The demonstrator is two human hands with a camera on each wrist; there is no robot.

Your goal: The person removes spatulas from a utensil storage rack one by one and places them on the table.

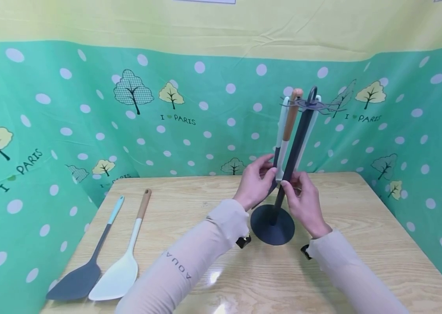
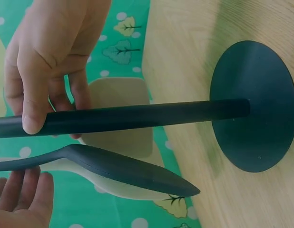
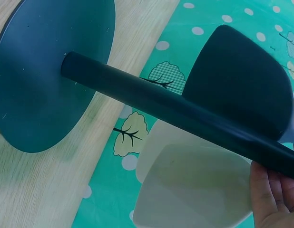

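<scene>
A black stand, its pole (image 1: pixel 299 135) (image 2: pixel 132 116) (image 3: pixel 171 107) tilted in the head view, has a round base (image 1: pixel 272 224) (image 2: pixel 254 142) (image 3: pixel 47 76) on the wooden table. Several utensils hang from its top ring (image 1: pixel 311 104), with mint and brown handles. My left hand (image 1: pixel 257 183) (image 2: pixel 23 199) pinches the neck of a dark utensil (image 2: pixel 118 166) (image 3: pixel 237 80) beside the pole. Thumb against the pole and fingers behind it, my right hand (image 1: pixel 305 200) (image 2: pixel 56 57) (image 3: pixel 278 197) grips the stand. Pale utensil heads (image 2: pixel 121 99) (image 3: pixel 194 190) hang behind the pole.
At the table's left lie a dark turner (image 1: pixel 76 281) with a mint handle and a white turner (image 1: pixel 118 277) with a brown handle. Green dotted cloth (image 1: pixel 201 144) rises behind the table (image 1: pixel 189 205) and along both its sides.
</scene>
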